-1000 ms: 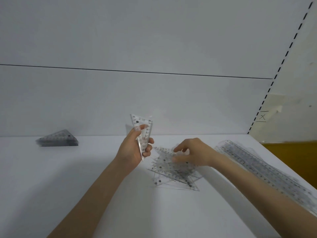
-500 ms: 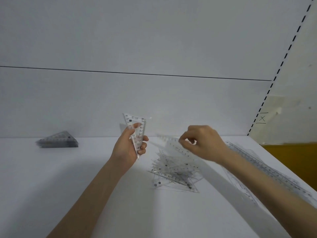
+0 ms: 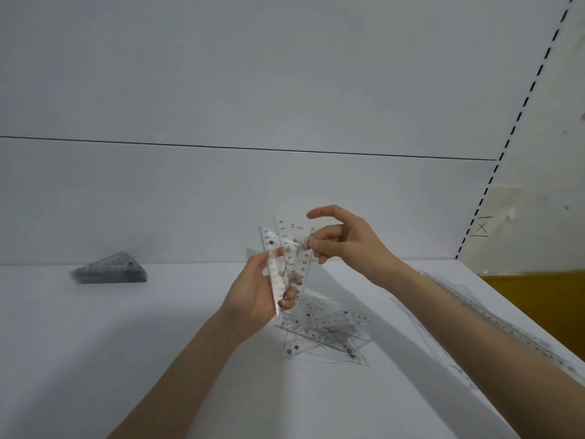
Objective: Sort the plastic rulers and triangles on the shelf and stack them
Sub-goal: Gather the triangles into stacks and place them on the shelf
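one dark, blurred stack of triangles (image 3: 109, 269) lies far left on the white shelf (image 3: 95, 359), close to the back panel (image 3: 158, 201) and well apart from everything else. toward the middle, the left hand (image 3: 253, 296) is raised above the shelf, thumb on the near face and fingers curled round the far side, gripping a small bunch of clear triangles (image 3: 273, 277) held almost upright on edge. how many are in the bunch is hard to say, perhaps two or three. just right of the bunch and overlapping it, a numbered triangle (image 3: 296, 258) stands tilted, its long point reaching down to the left hand's fingertips. the right hand (image 3: 345, 242) pinches this triangle's upper right corner between the thumb and the curled middle fingers, while its index finger sticks out to the left above the plastic, touching nothing. below both hands, a loose pile of triangles (image 3: 326, 334) lies flat on the shelf, the pieces overlapping at odd angles. further right, partly hidden by the right forearm, long clear rulers (image 3: 493, 321) lie along the shelf's right edge, blurred. a dashed black line (image 3: 522, 109) climbs the side wall, a hand-drawn x mark (image 3: 481, 227) sits beside it, and a mustard-yellow surface (image 3: 538, 299) shows beyond the shelf's edge.
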The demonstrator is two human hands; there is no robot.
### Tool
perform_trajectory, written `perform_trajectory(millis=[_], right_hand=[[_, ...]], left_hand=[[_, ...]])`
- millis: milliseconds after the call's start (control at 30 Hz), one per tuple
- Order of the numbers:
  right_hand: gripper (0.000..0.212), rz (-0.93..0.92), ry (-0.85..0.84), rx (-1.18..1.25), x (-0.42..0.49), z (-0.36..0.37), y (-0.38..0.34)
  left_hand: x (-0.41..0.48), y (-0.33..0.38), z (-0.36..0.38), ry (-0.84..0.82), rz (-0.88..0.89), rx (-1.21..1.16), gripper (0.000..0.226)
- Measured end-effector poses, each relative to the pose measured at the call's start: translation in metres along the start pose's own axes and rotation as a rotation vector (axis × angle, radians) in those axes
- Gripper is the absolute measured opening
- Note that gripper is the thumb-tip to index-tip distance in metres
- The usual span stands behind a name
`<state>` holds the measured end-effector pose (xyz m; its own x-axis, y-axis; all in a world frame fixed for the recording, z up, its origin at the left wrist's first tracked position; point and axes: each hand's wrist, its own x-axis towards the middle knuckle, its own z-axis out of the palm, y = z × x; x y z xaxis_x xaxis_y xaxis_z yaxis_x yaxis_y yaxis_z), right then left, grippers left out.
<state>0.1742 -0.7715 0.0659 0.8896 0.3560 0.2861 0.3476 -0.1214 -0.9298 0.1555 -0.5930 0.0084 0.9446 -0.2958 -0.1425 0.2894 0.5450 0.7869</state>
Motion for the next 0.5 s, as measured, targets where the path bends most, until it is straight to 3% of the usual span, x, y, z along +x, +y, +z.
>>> perform_trajectory(millis=[500], right_hand=[[0.019,0.069,0.178,-0.058,0.018,0.034,0.009]], left_hand=[[0.001,0.002,-0.003,0.043,0.026,-0.014,0.035]])
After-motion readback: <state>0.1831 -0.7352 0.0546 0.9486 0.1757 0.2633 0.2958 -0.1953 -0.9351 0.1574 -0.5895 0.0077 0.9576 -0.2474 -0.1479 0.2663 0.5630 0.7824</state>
